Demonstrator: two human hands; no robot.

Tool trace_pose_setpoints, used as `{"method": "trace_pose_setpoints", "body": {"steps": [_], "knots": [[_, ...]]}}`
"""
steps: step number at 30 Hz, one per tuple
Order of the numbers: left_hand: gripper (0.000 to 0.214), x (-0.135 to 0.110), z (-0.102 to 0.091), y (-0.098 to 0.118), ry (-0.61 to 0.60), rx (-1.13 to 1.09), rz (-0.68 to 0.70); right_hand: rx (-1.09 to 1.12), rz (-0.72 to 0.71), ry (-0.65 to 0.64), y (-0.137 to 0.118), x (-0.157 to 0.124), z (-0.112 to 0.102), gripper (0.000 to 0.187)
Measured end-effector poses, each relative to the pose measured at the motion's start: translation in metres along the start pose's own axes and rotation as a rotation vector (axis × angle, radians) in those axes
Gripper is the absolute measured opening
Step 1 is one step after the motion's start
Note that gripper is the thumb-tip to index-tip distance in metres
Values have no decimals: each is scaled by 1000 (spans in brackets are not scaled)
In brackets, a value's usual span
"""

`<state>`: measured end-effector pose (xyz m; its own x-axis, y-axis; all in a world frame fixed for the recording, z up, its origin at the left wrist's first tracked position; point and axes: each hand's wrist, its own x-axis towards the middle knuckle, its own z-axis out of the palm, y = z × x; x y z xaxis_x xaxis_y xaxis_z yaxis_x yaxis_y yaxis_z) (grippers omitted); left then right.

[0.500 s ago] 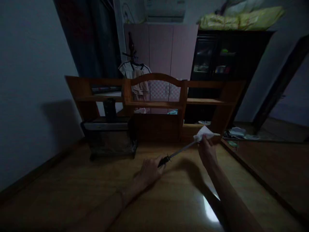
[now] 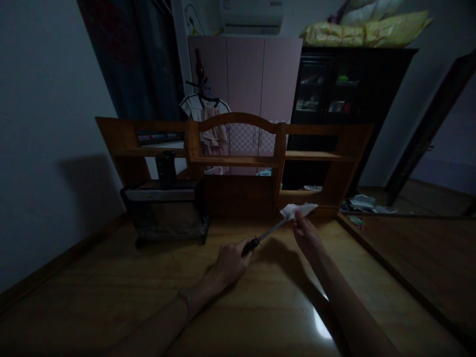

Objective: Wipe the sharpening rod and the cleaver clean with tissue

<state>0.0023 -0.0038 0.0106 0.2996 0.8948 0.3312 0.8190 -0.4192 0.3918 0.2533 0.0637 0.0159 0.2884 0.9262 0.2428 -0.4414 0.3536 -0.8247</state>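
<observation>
My left hand (image 2: pixel 231 259) is closed around the black handle of a dagger (image 2: pixel 271 229) with a small crossguard and a long, thin grey blade. The blade slants up and away to the right, over the wooden surface. Toward its far end a white tissue (image 2: pixel 299 210) is wrapped about the blade, and its tip is hidden there. My right hand (image 2: pixel 308 233) pinches this tissue from below and the right, with the thumb and fingers pressed together. A bracelet circles my left wrist.
A wooden shelf unit (image 2: pixel 238 161) spans the far edge of the wooden surface (image 2: pixel 238 307). At the left stands a dark glass-fronted box (image 2: pixel 167 213), with a black object (image 2: pixel 166 168) on top. A raised wooden edge (image 2: pixel 386 267) runs along the right.
My right hand and the tissue have slid down along the blade, toward the handle and to the left. The blade's tip showed before and is now covered. My left hand has barely moved.
</observation>
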Motion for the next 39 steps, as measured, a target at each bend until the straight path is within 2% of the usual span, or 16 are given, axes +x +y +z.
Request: {"method": "trace_pose_setpoints", "body": {"steps": [3, 6, 9, 12, 18, 24, 31, 36, 39], "knots": [[25, 1, -2, 1, -9, -23, -50, -41, 107, -82, 9, -11, 13, 19], [25, 2, -2, -1, 1, -22, -45, -154, 174, -234, 13, -23, 24, 21], [24, 3, -1, -4, 10, -11, -28, -240, 188, -368, 13, -32, 29, 23], [24, 3, 1, -6, 6, -13, 0, -305, 175, -425, 13, -36, 30, 26], [25, 4, 1, -6, -23, 6, 8, -354, 144, -410, 16, -35, 29, 28], [27, 2, -1, -3, -38, -1, 31, -266, 146, -405, 19, -37, 33, 24], [27, 2, 0, -1, -36, 7, 31, -240, 135, -341, 24, -35, 34, 25], [25, 2, -3, 0, -36, 7, 28, -226, 104, -285, 19, -32, 33, 25], [26, 1, -4, 1, -53, 4, 31, -183, 74, -183, 11, -25, 26, 28]]}}
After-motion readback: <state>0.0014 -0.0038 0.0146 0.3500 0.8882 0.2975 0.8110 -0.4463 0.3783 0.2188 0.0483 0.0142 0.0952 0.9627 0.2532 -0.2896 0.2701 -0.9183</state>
